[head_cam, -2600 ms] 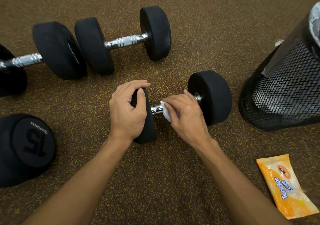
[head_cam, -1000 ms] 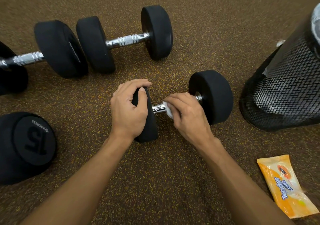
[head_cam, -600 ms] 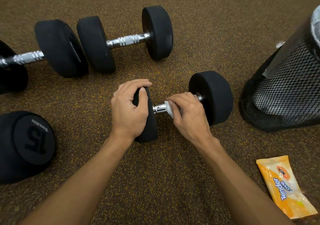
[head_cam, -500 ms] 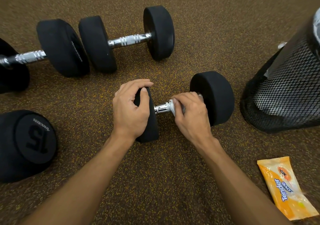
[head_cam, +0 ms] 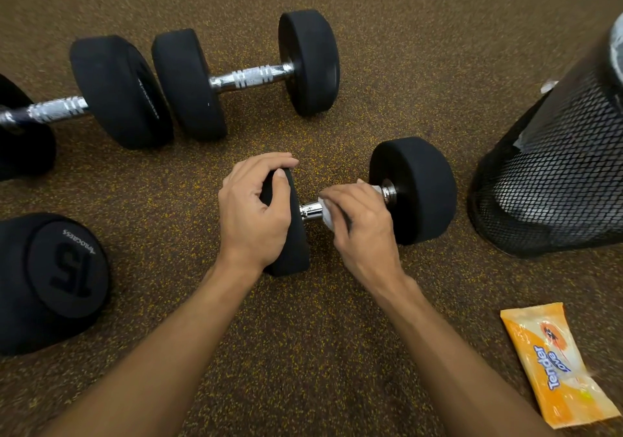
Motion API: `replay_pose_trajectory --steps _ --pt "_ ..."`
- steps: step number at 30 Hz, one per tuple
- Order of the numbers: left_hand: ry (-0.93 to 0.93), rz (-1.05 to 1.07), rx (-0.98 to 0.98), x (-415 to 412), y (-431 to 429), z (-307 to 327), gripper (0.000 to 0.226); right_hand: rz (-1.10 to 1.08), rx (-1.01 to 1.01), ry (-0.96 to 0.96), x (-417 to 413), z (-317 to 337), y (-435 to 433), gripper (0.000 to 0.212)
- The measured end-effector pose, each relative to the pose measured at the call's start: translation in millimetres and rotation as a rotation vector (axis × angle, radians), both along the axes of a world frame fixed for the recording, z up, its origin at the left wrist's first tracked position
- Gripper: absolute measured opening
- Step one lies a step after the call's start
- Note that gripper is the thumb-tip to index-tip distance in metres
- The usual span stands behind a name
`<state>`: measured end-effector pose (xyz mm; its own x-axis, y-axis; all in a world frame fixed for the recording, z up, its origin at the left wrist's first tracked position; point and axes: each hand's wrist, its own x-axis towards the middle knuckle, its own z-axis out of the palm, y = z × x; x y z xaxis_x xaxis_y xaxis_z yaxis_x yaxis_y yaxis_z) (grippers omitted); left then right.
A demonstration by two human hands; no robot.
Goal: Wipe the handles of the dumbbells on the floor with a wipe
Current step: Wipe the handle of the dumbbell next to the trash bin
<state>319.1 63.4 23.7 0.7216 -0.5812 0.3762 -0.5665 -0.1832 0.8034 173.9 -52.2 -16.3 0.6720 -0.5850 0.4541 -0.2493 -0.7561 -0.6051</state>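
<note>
Even soft light, edges blurred w/ fisheye warp.

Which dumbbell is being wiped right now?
The nearest dumbbell: left hand grips its end, right hand wraps the wipe round its handle. Other dumbbells lie untouched.

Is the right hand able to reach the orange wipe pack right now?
Probably yes: the pack lies uncovered on that side, nothing between. But the right hand is occupied, gripping the wipe on the handle.
</note>
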Motion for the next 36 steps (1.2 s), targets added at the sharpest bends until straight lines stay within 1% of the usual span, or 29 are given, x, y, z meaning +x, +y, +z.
replay_pose_trajectory --steps 2,6,11,16,21,27,32,36 --pt "-0.004 -0.004 0.0 -0.3 -0.1 0.2 0.027 0.013 0.0 -0.057 -7.5 -5.0 -4.2 0.018" --pt "-0.003 0.002 0.009 -0.7 -0.1 1.3 0.027 -0.09 0.029 -0.128 -14.6 -12.0 -4.5 0.019" --pt "-0.003 0.0 0.014 0.0 -0.5 2.0 0.027 0.044 0.012 -0.16 -10.3 -15.1 0.5 0.022" --pt "0.01 0.002 0.021 0.1 -0.7 2.4 0.027 -0.066 0.056 -0.209 -17.4 -16.4 -5.8 0.02" --pt "0.009 0.003 0.018 0.0 -0.7 1.7 0.027 0.094 -0.01 -0.164 -10.1 -17.6 -1.7 0.023" --pt "-0.004 0.008 0.018 0.7 -1.8 2.0 0.027 0.022 0.02 -0.194 -15.3 -18.4 -9.8 0.023" --pt "-0.012 0.01 0.013 1.0 -2.4 1.9 0.027 0.144 -0.032 -0.117 -10.3 -14.6 -6.7 0.022" --pt "-0.02 0.016 0.013 1.3 -2.8 3.2 0.027 0.172 -0.02 0.006 -22.8 -9.7 -20.5 0.032"
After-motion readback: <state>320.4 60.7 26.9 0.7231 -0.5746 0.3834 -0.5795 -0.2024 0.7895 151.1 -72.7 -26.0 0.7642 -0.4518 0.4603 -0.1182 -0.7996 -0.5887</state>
